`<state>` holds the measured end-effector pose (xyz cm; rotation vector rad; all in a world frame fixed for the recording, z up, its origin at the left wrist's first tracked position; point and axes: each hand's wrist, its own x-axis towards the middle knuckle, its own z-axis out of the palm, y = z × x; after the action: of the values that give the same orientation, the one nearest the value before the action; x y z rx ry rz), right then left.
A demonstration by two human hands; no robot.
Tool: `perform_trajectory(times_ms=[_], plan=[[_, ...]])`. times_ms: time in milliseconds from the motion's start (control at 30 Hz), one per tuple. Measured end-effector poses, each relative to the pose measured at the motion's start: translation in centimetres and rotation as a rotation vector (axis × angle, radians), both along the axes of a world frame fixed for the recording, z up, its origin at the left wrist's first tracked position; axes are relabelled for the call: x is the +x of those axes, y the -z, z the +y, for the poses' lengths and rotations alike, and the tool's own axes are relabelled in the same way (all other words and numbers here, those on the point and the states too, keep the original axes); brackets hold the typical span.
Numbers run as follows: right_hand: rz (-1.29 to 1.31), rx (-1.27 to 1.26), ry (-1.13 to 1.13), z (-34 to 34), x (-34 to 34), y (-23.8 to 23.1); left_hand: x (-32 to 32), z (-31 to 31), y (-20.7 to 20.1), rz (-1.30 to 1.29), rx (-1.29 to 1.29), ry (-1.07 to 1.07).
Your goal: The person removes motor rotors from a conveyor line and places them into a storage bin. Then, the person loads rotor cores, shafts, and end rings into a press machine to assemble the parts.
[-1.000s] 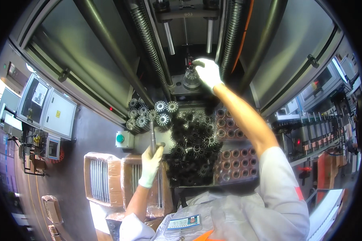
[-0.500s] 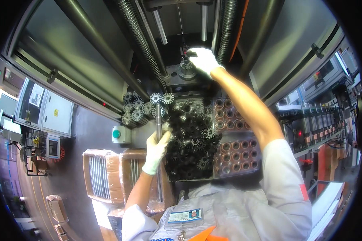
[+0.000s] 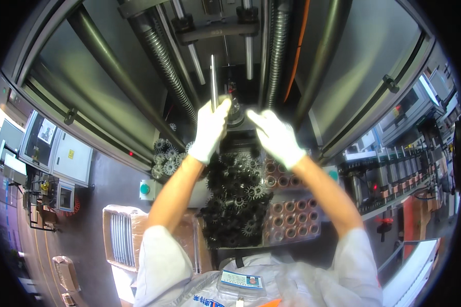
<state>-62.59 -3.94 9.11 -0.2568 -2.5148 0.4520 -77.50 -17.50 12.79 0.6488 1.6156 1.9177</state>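
My left hand (image 3: 209, 130), in a white glove, is closed round a long metal shaft (image 3: 213, 77) that stands upright with its upper end free. The shaft is just left of a round metal fixture (image 3: 235, 116) on the machine's base; the hand partly covers the fixture, and I cannot tell whether the shaft touches it. On the fixture's right side my gloved right hand (image 3: 277, 137) is raised with its fingers apart and nothing visible in them. Below both hands lies a heap of dark toothed metal parts (image 3: 235, 204).
Trays of copper-coloured rings (image 3: 294, 220) sit right of the heap. More toothed parts (image 3: 169, 161) are stacked at the left. A box of shafts (image 3: 122, 238) stands near left, below a green button box (image 3: 145, 189). Guide rods and a crosshead (image 3: 217, 32) rise behind the fixture.
My left hand has carried the shaft forward from beside the heap to the fixture. My right hand has drawn back from the fixture's top. The whole view has shifted slightly.
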Motion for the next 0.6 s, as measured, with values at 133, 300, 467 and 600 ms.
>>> perform_trajectory(times_ms=[133,300,467,600], plan=[[-0.106,-0.026,0.006,1.2,12.6,2.1,-1.5,5.7,-3.2,0.166,0.136,-0.043],[-0.292,-0.165,0.11,-0.3,25.0,3.3,-7.9,9.7,-3.1,0.427,0.202,-0.344],[-0.266,-0.471,0.3,-2.3,33.5,4.1,-9.4,10.5,-5.1,0.34,0.288,-0.014],[-0.062,-0.646,0.345,-0.2,32.6,3.5,-8.9,8.1,-6.9,0.596,0.056,-0.174]])
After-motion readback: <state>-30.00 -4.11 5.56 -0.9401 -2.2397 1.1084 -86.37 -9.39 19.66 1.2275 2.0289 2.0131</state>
